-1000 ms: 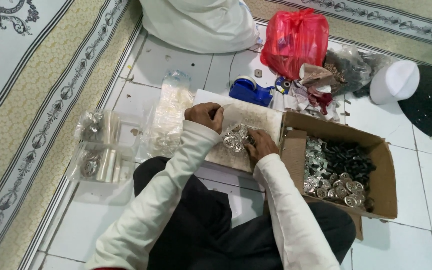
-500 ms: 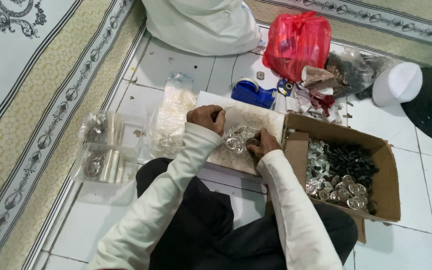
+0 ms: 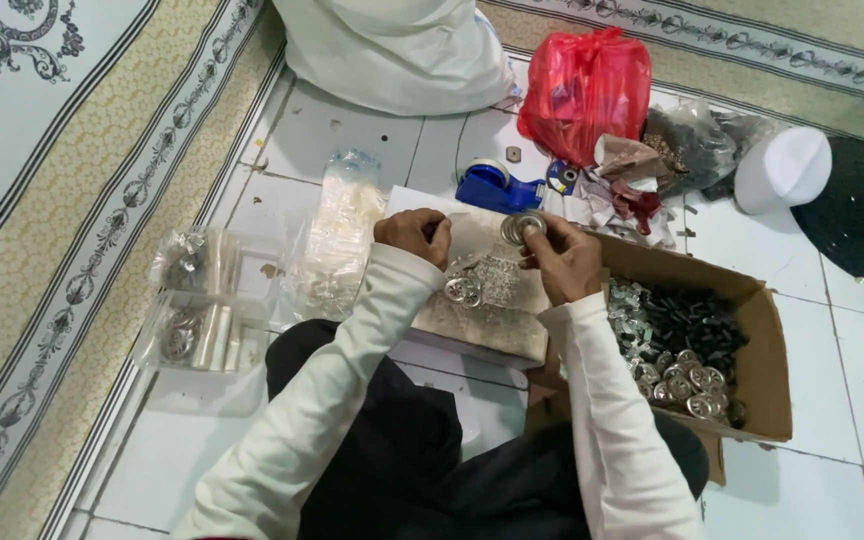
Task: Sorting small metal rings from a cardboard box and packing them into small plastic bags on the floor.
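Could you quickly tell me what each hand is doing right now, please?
Left hand: closed in a loose fist; anything inside cannot be told.
Right hand: closed on a round metal disc.

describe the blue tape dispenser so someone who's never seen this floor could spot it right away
Start at the red plastic bag at the top of the white tiled floor. Just below and left of it, beyond the worn board where the hands work, sits the blue tape dispenser. It is the only solid blue thing among clear bags and silver parts.
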